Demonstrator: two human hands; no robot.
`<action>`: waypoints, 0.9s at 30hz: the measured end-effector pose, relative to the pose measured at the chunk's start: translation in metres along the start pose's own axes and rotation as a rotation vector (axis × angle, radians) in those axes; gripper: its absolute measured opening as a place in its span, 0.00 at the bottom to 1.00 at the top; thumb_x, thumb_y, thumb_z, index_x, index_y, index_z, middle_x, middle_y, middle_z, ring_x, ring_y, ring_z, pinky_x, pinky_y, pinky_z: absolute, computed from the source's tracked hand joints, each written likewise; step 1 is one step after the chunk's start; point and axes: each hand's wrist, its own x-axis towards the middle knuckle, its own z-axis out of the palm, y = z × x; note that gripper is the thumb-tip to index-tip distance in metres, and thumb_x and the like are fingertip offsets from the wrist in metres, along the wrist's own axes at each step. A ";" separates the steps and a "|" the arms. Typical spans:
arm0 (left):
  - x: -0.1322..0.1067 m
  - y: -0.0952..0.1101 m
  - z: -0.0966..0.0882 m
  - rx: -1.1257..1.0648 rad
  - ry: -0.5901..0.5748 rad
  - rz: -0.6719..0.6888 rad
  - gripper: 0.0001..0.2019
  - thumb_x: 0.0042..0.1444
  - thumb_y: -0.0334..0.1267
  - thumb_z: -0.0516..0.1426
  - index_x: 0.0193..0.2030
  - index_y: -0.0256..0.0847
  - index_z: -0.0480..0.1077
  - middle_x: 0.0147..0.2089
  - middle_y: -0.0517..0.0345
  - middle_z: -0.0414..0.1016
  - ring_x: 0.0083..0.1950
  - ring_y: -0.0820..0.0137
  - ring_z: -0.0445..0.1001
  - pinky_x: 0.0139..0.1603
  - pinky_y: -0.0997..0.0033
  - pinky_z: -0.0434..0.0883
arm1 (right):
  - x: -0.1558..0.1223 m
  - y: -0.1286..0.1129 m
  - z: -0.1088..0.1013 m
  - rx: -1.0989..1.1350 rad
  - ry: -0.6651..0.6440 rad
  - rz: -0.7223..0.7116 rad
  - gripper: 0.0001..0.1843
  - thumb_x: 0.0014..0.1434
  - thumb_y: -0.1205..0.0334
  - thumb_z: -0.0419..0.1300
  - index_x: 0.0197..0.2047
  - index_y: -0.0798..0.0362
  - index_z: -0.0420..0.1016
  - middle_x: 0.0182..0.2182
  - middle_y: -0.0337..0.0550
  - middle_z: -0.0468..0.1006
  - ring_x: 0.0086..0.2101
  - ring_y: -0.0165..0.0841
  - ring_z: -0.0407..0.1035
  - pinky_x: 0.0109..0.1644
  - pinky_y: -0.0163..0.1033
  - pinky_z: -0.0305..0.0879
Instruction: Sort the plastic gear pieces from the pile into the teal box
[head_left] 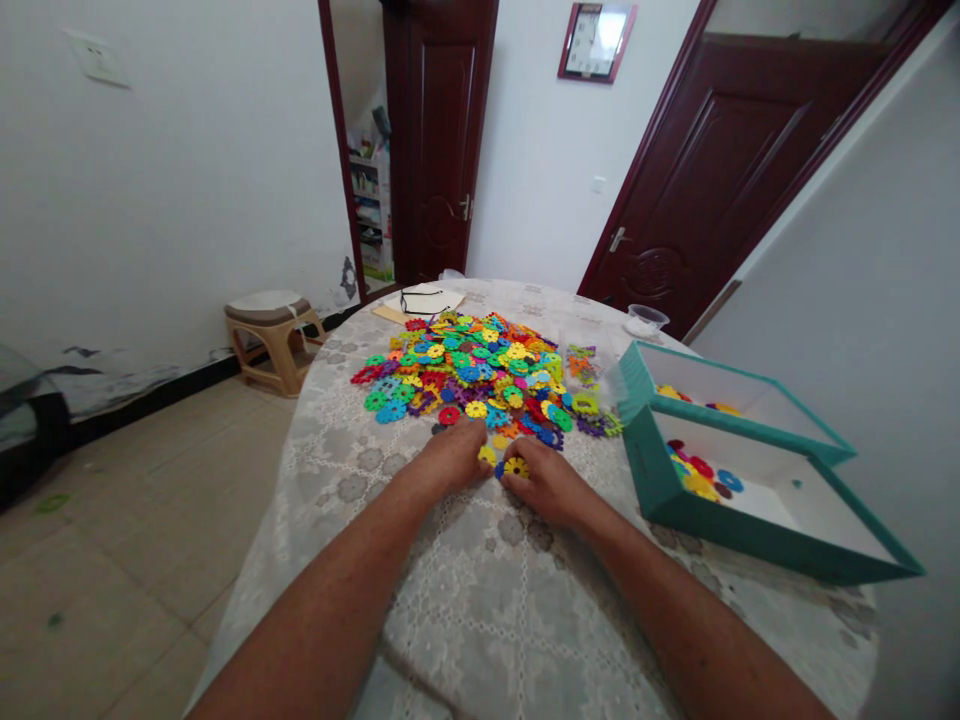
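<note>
My left hand (459, 452) is at the near edge of a heap of colourful plastic snowflake discs (472, 365), its fingers closed around a yellow snowflake disc (487, 456). Just to the right, my right hand (546, 478) pinches another yellow snowflake disc (517, 467) between thumb and fingers. A blue disc (500, 470) shows between the two hands, touching the right one's disc; whether they are joined I cannot tell. The fingertips of my left hand are partly hidden behind the hand.
A teal box (757, 530) with several discs inside stands at the right, beside a second teal-edged box part (750, 395). Eyeglasses (420, 302) rest on papers at the table's far side. A clear plastic bowl (647, 318) is at the back right. A stool (274, 340) stands left of the table.
</note>
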 end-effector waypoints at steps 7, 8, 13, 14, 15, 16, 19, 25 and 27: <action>-0.018 0.007 -0.002 -0.120 0.036 0.128 0.08 0.57 0.35 0.59 0.44 0.44 0.70 0.43 0.54 0.79 0.42 0.63 0.74 0.39 0.69 0.66 | -0.003 0.000 0.002 0.063 0.012 -0.047 0.12 0.61 0.67 0.61 0.48 0.50 0.75 0.42 0.43 0.79 0.41 0.36 0.71 0.46 0.37 0.63; -0.022 0.008 -0.002 -0.128 0.040 0.144 0.07 0.58 0.34 0.58 0.44 0.44 0.70 0.43 0.55 0.79 0.42 0.63 0.74 0.40 0.69 0.66 | -0.003 -0.001 0.001 0.064 -0.001 -0.063 0.14 0.61 0.67 0.61 0.51 0.50 0.75 0.44 0.44 0.79 0.43 0.36 0.72 0.48 0.38 0.64; -0.033 0.003 -0.009 -0.145 0.044 0.145 0.06 0.60 0.32 0.53 0.42 0.43 0.70 0.43 0.56 0.78 0.42 0.65 0.74 0.40 0.69 0.65 | -0.002 -0.004 -0.006 0.032 -0.088 -0.100 0.11 0.63 0.68 0.59 0.47 0.51 0.79 0.43 0.45 0.80 0.45 0.38 0.72 0.52 0.40 0.65; -0.035 0.002 -0.011 -0.141 0.038 0.143 0.06 0.61 0.32 0.53 0.42 0.43 0.70 0.42 0.56 0.78 0.42 0.65 0.74 0.40 0.69 0.65 | -0.002 -0.004 -0.007 0.032 -0.086 -0.092 0.10 0.62 0.68 0.59 0.46 0.51 0.79 0.43 0.45 0.80 0.44 0.38 0.72 0.51 0.40 0.65; -0.036 0.001 -0.012 -0.133 0.031 0.141 0.06 0.61 0.32 0.53 0.41 0.43 0.70 0.42 0.55 0.78 0.41 0.65 0.74 0.39 0.69 0.64 | -0.003 -0.004 -0.008 0.034 -0.078 -0.089 0.09 0.62 0.68 0.60 0.45 0.51 0.78 0.43 0.45 0.79 0.44 0.38 0.71 0.51 0.40 0.65; -0.038 0.001 -0.013 -0.124 0.025 0.140 0.05 0.61 0.32 0.53 0.40 0.43 0.70 0.41 0.55 0.78 0.41 0.65 0.74 0.39 0.69 0.64 | -0.003 -0.004 -0.009 0.036 -0.070 -0.091 0.09 0.61 0.68 0.61 0.45 0.51 0.77 0.43 0.45 0.79 0.45 0.38 0.71 0.50 0.40 0.65; -0.042 0.001 -0.013 -0.110 0.013 0.160 0.05 0.59 0.31 0.54 0.40 0.43 0.70 0.41 0.55 0.79 0.42 0.64 0.74 0.39 0.69 0.63 | -0.004 0.000 -0.008 0.047 -0.057 -0.103 0.08 0.59 0.68 0.62 0.42 0.51 0.75 0.42 0.44 0.78 0.44 0.38 0.70 0.49 0.40 0.65; -0.047 0.005 -0.009 -0.136 0.037 0.202 0.05 0.61 0.32 0.55 0.40 0.43 0.71 0.41 0.55 0.80 0.43 0.64 0.75 0.41 0.69 0.64 | -0.003 0.008 -0.006 0.077 -0.055 -0.096 0.16 0.59 0.68 0.64 0.51 0.50 0.76 0.44 0.45 0.78 0.44 0.38 0.71 0.50 0.41 0.65; -0.047 0.007 -0.008 -0.149 0.046 0.195 0.04 0.61 0.32 0.55 0.40 0.43 0.71 0.41 0.55 0.80 0.42 0.64 0.75 0.40 0.69 0.64 | -0.005 0.007 -0.006 0.060 -0.068 -0.118 0.14 0.61 0.66 0.63 0.51 0.50 0.77 0.44 0.46 0.77 0.45 0.39 0.71 0.51 0.43 0.65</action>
